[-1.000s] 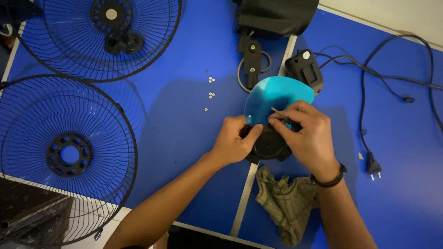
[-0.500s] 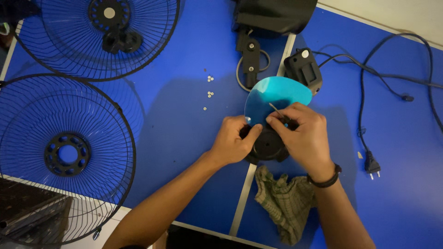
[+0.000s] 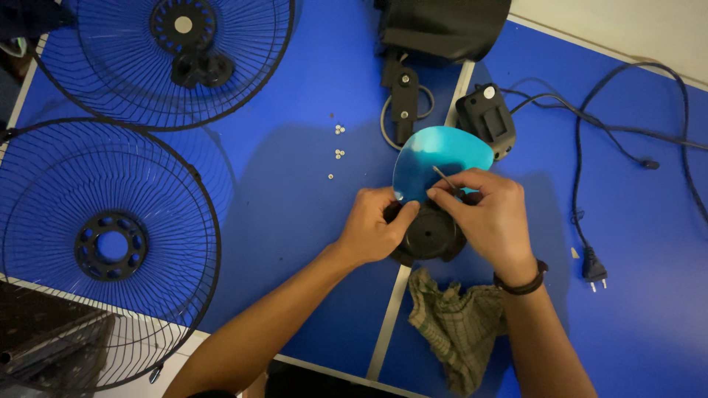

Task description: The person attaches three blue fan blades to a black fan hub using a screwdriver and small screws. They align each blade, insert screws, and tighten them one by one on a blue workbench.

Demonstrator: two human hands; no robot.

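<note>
Your left hand sits at the centre of the frame, fingers closed around the left side of the black fan hub. Your right hand is clamped on the hub's right side, and its thumb and forefinger pinch a thin metal tool that slants up and left over the turquoise fan blade. That blade stands out of the hub just above your two hands, which nearly touch at the fingertips.

At the far left of the frame, a round wire fan guard lies flat on the blue worktop, hanging over its lower edge. A second wire guard lies in the upper left, with a black fitting at its middle. Between the guards and your hands, a few small pale screws lie scattered on the worktop.

Above your hands, a black bracket with a wire loop rests below a dark housing at the top edge. Just right of the blade stands a black switch box. Below your right wrist, a crumpled olive cloth lies near the lower edge. A black wristband circles your right wrist. On the right of the frame, a black power cord loops across the worktop and ends in a plug at the lower right.
</note>
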